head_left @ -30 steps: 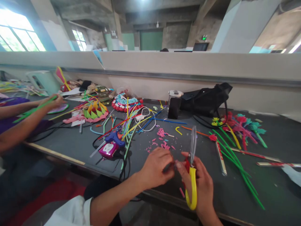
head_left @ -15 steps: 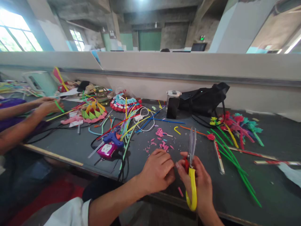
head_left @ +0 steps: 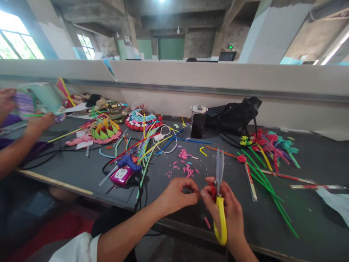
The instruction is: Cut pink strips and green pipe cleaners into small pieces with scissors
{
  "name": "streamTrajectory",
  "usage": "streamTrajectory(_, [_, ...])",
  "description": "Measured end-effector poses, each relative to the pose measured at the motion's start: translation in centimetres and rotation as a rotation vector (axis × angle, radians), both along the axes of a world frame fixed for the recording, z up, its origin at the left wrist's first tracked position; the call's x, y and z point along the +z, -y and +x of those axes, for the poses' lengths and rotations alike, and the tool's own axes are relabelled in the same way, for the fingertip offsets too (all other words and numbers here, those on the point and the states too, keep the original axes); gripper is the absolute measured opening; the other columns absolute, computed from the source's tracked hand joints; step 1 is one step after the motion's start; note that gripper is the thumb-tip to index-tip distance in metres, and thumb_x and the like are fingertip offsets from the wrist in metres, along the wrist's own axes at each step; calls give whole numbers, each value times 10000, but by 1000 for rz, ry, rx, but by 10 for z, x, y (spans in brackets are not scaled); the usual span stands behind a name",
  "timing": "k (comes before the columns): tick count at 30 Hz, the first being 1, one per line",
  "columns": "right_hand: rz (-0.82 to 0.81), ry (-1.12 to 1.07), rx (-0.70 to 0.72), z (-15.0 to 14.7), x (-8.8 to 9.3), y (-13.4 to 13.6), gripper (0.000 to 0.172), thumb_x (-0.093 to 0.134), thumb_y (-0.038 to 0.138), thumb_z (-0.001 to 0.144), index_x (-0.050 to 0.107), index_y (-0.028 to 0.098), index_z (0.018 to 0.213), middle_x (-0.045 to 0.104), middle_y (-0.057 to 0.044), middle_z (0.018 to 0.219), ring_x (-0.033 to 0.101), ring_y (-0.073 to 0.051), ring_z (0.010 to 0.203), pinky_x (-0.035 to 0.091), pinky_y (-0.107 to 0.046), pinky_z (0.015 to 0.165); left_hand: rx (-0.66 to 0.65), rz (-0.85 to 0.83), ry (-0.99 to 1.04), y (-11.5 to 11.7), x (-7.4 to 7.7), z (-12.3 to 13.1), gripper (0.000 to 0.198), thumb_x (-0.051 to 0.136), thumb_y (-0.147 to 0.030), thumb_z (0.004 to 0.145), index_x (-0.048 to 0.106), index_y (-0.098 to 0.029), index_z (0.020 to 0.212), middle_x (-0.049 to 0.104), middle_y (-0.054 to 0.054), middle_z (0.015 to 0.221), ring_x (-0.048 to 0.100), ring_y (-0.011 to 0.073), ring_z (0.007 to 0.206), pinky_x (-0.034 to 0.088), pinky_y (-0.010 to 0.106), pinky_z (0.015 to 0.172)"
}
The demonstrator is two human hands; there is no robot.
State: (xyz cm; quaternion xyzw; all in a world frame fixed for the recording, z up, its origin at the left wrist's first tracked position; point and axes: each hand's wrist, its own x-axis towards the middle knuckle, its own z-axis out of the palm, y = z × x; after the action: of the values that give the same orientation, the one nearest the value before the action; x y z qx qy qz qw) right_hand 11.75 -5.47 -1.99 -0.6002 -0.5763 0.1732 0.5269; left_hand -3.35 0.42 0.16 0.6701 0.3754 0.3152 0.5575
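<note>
My right hand [head_left: 230, 211] grips scissors [head_left: 219, 196] with a yellow and red handle, blades pointing up and closed. My left hand [head_left: 178, 194] is just left of it, thumb and fingers curled into a pinch that meets my right fingertips; whatever it pinches is too small to make out. Both hands hover over the near edge of the dark table [head_left: 191, 225]. Pink cut scraps [head_left: 185, 165] lie just beyond my left hand.
A blue glue gun and pink power strip [head_left: 124, 171] lie to the left amid coloured sticks [head_left: 147, 145]. Green stems and foam flowers [head_left: 268, 149] are at right, a black bag [head_left: 234, 116] behind. Another person's hands [head_left: 32, 122] work at far left.
My left hand has loosened from a closed grip to a curled pinch beside the scissors. The other person's hands rose and moved left, now holding something purple.
</note>
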Motion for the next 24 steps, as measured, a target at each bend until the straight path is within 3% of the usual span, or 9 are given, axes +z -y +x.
streamTrajectory(6, [31,80,-21,-2,3,-2,267,594,395,856,608,198,1036,651,19,724,627,-122,561,509,-202,550,113,-343,466,-4,1,-2,76,705,-185,679,661,-135,715,628,8,688,553,114,676,414,237,697])
streamTrajectory(11, [-3,232,2,-3,-11,0,283,563,406,879,611,203,1070,651,-5,770,619,-142,604,506,-242,591,186,-389,798,-9,6,-6,26,678,-159,745,652,-155,744,645,16,755,604,140,762,442,285,794])
streamTrajectory(16, [-9,411,14,-5,-19,-1,305,537,408,883,624,215,1103,684,-57,908,656,-179,736,506,-253,617,219,-404,885,-9,5,-8,32,677,-145,757,650,-159,767,653,14,813,603,130,774,456,287,801])
streamTrajectory(24, [6,470,42,-6,-22,-2,289,505,376,892,643,216,1088,695,-45,842,668,-182,712,508,-259,631,266,-425,869,-8,5,-8,66,704,-160,735,648,-154,769,621,1,760,571,106,720,452,249,735])
